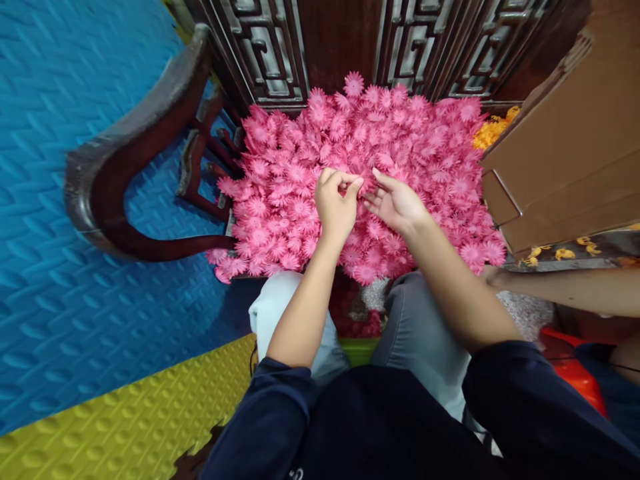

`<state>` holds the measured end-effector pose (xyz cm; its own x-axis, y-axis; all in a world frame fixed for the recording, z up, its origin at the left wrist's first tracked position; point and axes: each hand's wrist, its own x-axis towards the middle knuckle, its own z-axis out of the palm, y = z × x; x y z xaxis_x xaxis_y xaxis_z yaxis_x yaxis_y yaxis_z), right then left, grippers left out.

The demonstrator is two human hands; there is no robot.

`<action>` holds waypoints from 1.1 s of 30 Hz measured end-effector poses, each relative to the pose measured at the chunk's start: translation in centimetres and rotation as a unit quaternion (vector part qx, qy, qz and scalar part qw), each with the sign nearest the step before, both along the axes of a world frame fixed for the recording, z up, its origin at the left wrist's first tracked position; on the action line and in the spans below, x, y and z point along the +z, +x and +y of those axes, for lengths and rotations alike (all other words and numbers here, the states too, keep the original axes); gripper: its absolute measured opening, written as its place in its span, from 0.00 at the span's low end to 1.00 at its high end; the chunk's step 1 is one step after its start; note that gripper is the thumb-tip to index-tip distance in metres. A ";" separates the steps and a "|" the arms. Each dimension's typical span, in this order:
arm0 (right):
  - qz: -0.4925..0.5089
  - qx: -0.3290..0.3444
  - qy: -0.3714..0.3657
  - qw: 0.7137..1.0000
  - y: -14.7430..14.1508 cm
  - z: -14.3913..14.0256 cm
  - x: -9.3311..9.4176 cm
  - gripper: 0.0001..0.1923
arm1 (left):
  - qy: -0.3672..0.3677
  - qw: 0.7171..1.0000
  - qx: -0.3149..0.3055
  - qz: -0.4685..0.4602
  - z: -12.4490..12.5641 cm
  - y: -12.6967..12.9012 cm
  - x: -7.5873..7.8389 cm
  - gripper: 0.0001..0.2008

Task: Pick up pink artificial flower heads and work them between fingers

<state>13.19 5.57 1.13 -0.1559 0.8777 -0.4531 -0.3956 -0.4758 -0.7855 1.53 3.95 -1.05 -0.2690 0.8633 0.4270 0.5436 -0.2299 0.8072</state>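
A thick heap of pink artificial flowers [290,200] with thin, pointed petals covers the seat in front of me. Over its middle, my left hand [337,203] is closed, thumb and forefinger pinched together at a deeper pink flower [367,180]. Just to the right, my right hand [397,203] is turned palm up, its fingers apart and slightly curled close to that same flower. I see nothing gripped in the right hand. Part of the flower is hidden by the fingertips.
A dark wooden armrest [100,180] curves at the left, above blue matting [40,267]. Behind the heap stands a carved wooden backrest [340,47]. A cardboard box [565,147] and yellow flowers [493,130] are on the right, where another person's arm [575,291] reaches in.
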 end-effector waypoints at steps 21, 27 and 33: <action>-0.065 0.017 0.141 0.988 2.0 -4.3 1.2 0.08 | 0.013 0.993 -0.092 -0.068 -2.5 -0.1 0.7 0.05; -0.071 0.035 0.134 0.988 1.9 -4.4 0.9 0.10 | -0.005 0.996 -0.080 -0.047 -3.0 -0.3 0.9 0.08; -0.078 0.071 0.149 0.983 1.9 -5.0 1.3 0.09 | -0.006 0.997 -0.078 -0.029 -3.4 -0.5 1.1 0.06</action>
<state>15.08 0.61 2.42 -0.2346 0.9499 -0.2064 -0.2054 -0.2560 -0.9446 1.01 0.59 0.08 -0.1542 0.9014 0.4046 0.4548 -0.2987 0.8390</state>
